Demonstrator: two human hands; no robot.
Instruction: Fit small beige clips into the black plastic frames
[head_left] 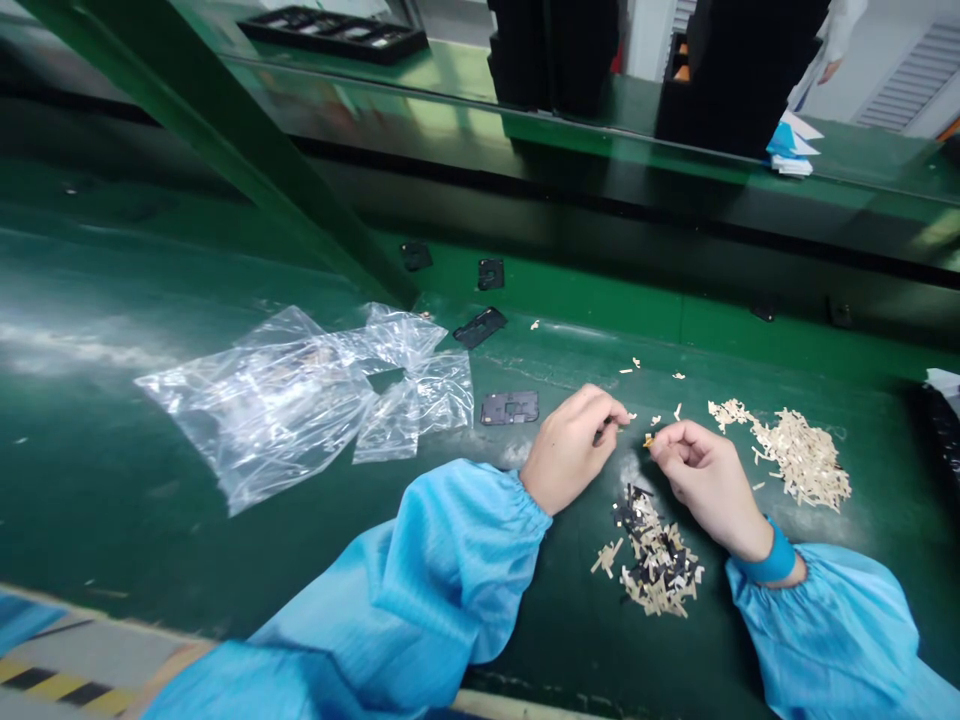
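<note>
My left hand [574,447] is closed in a pinch over the green table, with a tiny pale piece at its fingertips. Close to its right, my right hand [701,480] pinches a small orange-yellow piece [649,440]. Below and between the hands lies a mixed pile of black and beige pieces [661,565]. A larger pile of beige pieces [806,458] is to the right of my right hand, with a small cluster [729,413] beside it. Several loose beige bits lie beyond my fingertips. A flat black plastic part [510,408] rests left of my left hand.
Clear plastic bags [285,400] lie at the left. More black parts [480,327] sit behind them, near a slanted green beam [225,130]. A raised shelf [450,75] across the back bears a black tray [334,33] and dark stacks. A black object [937,430] stands at the right edge.
</note>
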